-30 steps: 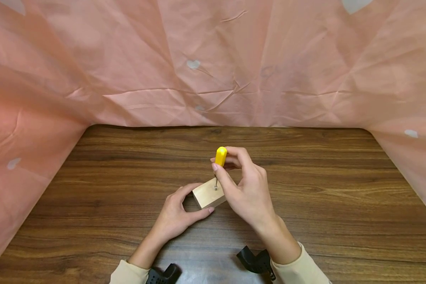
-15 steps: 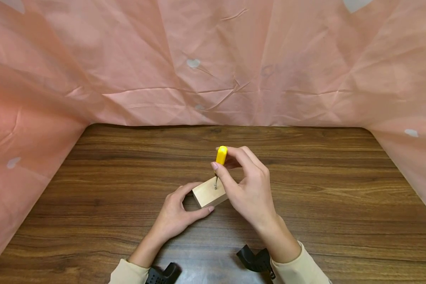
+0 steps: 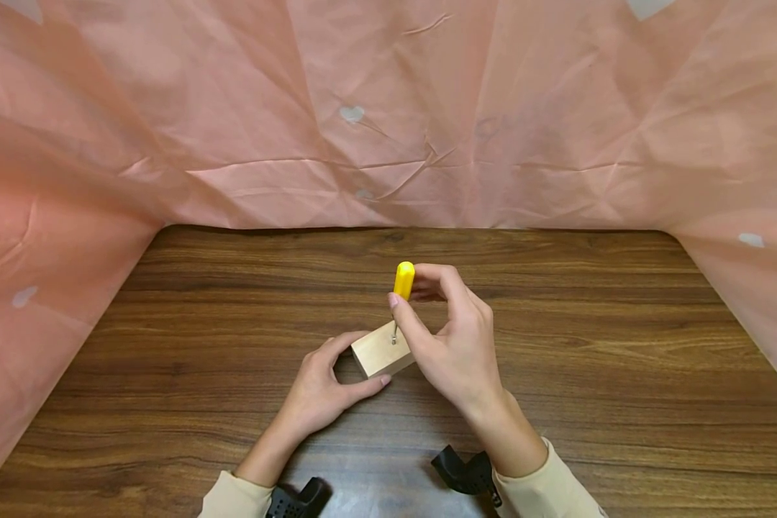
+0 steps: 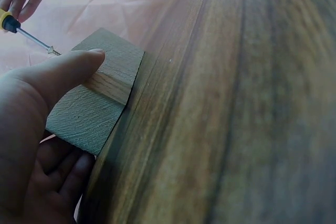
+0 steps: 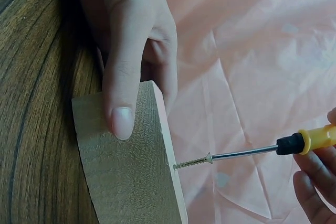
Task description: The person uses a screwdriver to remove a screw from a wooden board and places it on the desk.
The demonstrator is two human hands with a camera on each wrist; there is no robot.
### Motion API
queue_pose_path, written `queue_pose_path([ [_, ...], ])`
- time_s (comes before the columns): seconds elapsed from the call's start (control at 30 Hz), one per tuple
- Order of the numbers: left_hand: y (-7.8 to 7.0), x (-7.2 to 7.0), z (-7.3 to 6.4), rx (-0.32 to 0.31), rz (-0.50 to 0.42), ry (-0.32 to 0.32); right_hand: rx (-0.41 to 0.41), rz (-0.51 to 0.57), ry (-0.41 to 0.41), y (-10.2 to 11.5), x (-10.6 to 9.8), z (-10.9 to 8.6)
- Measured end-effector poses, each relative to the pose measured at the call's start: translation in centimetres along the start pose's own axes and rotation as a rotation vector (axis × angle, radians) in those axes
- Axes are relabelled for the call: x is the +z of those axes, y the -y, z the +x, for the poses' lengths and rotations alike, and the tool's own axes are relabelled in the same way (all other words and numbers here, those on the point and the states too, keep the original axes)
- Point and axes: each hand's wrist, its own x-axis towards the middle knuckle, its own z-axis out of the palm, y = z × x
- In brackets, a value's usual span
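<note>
Go slow, stay lined up

Brown wood-grain bench [image 3: 589, 345], left grip [image 3: 320, 392] and right grip [image 3: 458, 352] over it. The pale rectangular wooden block [image 3: 374, 356] sits on there, pinched between left thumb and fingers. Right grip's pinching the yellow-handled metal screwdriver [image 3: 403, 280], tip at the thin threaded metal screw [image 5: 192, 163] standing in the block, between both grips. Plenty of thread's showing, so I'd line up shaft and screw, press gently, brace that block hard.

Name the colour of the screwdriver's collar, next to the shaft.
The collar is black; it shows best in the right wrist view.
</note>
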Motion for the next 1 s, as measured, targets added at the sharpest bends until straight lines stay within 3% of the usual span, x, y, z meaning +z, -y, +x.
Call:
queue_pose_path([
  [0.17, -0.07, -0.02, 0.08, 0.001, 0.002, 0.003, 0.027, -0.012, -0.007, 0.01, -0.03, -0.07],
  [1.0, 0.00, -0.11, 0.05, -0.003, -0.007, 0.010, 0.013, -0.024, 0.029, -0.05, 0.03, -0.05],
])
